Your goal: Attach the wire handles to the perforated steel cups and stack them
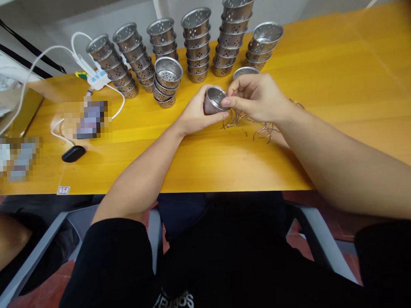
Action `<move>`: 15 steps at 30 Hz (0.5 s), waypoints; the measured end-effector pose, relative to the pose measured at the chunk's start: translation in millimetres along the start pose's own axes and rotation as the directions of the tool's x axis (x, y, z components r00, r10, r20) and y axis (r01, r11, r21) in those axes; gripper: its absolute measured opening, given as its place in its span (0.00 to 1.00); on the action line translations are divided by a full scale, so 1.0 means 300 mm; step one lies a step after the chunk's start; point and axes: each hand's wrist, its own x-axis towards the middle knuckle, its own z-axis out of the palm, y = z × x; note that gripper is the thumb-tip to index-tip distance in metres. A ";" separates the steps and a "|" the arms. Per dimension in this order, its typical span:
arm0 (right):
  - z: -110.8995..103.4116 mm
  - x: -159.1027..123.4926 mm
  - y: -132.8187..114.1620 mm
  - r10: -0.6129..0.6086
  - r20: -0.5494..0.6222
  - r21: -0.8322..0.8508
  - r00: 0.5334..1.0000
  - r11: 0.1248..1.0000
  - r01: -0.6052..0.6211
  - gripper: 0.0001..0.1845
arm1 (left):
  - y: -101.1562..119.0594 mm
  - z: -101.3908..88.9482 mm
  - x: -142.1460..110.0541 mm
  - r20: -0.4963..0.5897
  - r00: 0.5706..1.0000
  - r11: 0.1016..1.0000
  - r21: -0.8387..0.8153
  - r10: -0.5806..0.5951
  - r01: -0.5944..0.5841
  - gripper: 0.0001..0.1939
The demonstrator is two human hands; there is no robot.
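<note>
My left hand (195,110) is wrapped round a small perforated metal cup (214,101), its open mouth tilted up toward me. At the cup's right rim, my right hand (257,98) has thumb and index finger pinched together; whatever sits between them is too small or hidden to name. Below the right hand, several thin curved wire pieces (265,131) lie scattered on the table. Another metal cup (246,71) stands just behind the right hand, mostly covered by it.
Several stacks of perforated metal cups (197,44) line the back of the yellow table (192,168), with a shorter stack (167,81) in front. To the left are a power strip (98,79) with white cables, a blurred-out device (92,119) and a black oval object (73,153). Another person's arm (8,241) shows at lower left.
</note>
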 end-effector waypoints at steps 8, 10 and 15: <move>-0.003 -0.002 -0.011 0.012 -0.008 0.047 1.000 0.999 -0.012 0.38 | -0.072 -0.003 0.010 0.063 0.989 0.988 0.058 0.136 -0.140 0.56; -0.001 -0.001 -0.014 0.011 -0.002 0.052 1.000 0.999 -0.011 0.39 | -0.077 -0.005 0.010 0.069 0.987 0.985 0.076 0.147 -0.152 0.54; 0.007 -0.002 -0.015 0.031 -0.002 0.000 1.000 1.000 -0.031 0.40 | -0.083 -0.007 0.009 0.058 0.986 0.982 0.097 0.158 -0.163 0.53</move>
